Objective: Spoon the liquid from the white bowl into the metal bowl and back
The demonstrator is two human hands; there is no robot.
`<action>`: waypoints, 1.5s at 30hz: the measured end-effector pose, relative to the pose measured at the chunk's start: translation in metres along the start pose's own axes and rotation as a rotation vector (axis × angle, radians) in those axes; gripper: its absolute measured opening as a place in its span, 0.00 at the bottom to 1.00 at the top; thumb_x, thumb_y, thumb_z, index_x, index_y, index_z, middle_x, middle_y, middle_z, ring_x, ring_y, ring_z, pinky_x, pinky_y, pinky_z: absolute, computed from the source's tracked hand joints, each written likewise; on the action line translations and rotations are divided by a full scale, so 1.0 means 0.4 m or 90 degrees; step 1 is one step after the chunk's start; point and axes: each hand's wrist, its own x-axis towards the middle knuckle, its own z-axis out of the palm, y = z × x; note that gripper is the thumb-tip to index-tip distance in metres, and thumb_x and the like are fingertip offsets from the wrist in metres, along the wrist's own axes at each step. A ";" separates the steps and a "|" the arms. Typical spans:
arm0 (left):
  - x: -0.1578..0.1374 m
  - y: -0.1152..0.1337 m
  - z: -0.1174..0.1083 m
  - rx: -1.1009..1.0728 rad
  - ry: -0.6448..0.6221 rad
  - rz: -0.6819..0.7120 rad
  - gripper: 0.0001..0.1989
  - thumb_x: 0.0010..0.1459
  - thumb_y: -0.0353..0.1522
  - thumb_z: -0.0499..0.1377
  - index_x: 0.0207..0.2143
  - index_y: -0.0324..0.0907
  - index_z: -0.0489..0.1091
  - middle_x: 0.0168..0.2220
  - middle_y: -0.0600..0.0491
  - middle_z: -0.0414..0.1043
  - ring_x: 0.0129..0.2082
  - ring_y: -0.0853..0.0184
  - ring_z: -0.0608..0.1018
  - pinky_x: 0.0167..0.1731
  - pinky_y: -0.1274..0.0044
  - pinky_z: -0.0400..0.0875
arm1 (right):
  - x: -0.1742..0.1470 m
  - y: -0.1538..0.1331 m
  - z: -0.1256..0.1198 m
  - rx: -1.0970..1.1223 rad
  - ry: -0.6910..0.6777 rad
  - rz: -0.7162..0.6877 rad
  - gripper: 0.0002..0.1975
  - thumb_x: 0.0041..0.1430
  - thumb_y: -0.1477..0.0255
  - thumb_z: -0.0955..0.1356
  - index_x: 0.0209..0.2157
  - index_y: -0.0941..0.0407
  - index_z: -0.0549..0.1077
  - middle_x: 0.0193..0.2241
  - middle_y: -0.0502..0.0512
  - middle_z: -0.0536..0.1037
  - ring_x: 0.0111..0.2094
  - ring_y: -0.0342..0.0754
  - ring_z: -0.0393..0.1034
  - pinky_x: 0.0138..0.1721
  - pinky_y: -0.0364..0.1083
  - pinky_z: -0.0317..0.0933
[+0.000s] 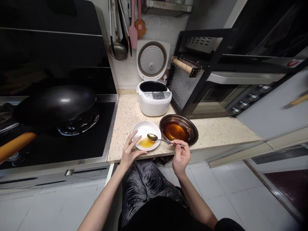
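A white bowl [135, 127] stands near the counter's front edge with a shallow pool of yellow liquid [146, 143] in it. My left hand [129, 150] holds the bowl at its near left side, the thumb along the near rim and the fingers spread over the left rim. Pinched by its handle in my right hand [181, 156] is a metal spoon [152, 137]. The spoon's head is over the right part of the white bowl, and its handle crosses in front of a dark metal basin [195, 133] that contains amber-brown liquid [175, 130].
Behind the bowls, a white rice cooker [154, 104] stands with its lid [152, 61] raised. To the left, a black wok [55, 102] with a wooden handle [18, 146] sits on the stove. An oven [240, 93] is at the right. Utensils, including a ladle [118, 51], hang behind.
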 end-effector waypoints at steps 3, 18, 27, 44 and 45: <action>0.002 0.006 0.002 0.004 0.005 -0.015 0.36 0.56 0.44 0.70 0.66 0.52 0.68 0.67 0.42 0.67 0.66 0.48 0.73 0.63 0.52 0.72 | 0.017 0.001 -0.009 0.001 0.000 0.000 0.09 0.70 0.65 0.68 0.38 0.55 0.75 0.34 0.54 0.80 0.34 0.45 0.77 0.36 0.46 0.74; 0.002 0.012 0.003 0.022 0.004 -0.033 0.33 0.58 0.46 0.70 0.64 0.51 0.71 0.67 0.41 0.67 0.66 0.48 0.73 0.62 0.53 0.72 | 0.095 -0.002 -0.040 0.012 0.050 0.021 0.10 0.70 0.63 0.68 0.39 0.55 0.75 0.35 0.54 0.81 0.33 0.46 0.78 0.37 0.47 0.74; -0.009 0.006 0.003 0.043 0.002 0.000 0.34 0.58 0.47 0.69 0.64 0.50 0.70 0.67 0.40 0.67 0.65 0.48 0.74 0.62 0.53 0.73 | 0.132 0.023 -0.094 -0.080 0.077 -0.065 0.08 0.71 0.67 0.66 0.40 0.55 0.75 0.36 0.54 0.80 0.36 0.47 0.78 0.39 0.48 0.74; -0.007 0.010 -0.002 0.046 -0.011 -0.006 0.35 0.56 0.47 0.70 0.65 0.50 0.70 0.67 0.40 0.67 0.64 0.47 0.74 0.61 0.53 0.74 | 0.156 0.032 -0.166 -0.306 -0.330 -0.523 0.17 0.67 0.81 0.64 0.52 0.54 0.78 0.39 0.59 0.85 0.43 0.52 0.80 0.42 0.52 0.78; -0.007 0.010 -0.002 0.047 -0.010 -0.007 0.35 0.56 0.47 0.70 0.65 0.51 0.69 0.67 0.40 0.67 0.64 0.47 0.74 0.61 0.54 0.74 | 0.156 0.032 -0.169 -0.315 -0.342 -0.536 0.17 0.67 0.81 0.64 0.52 0.54 0.78 0.40 0.59 0.86 0.43 0.52 0.80 0.42 0.52 0.78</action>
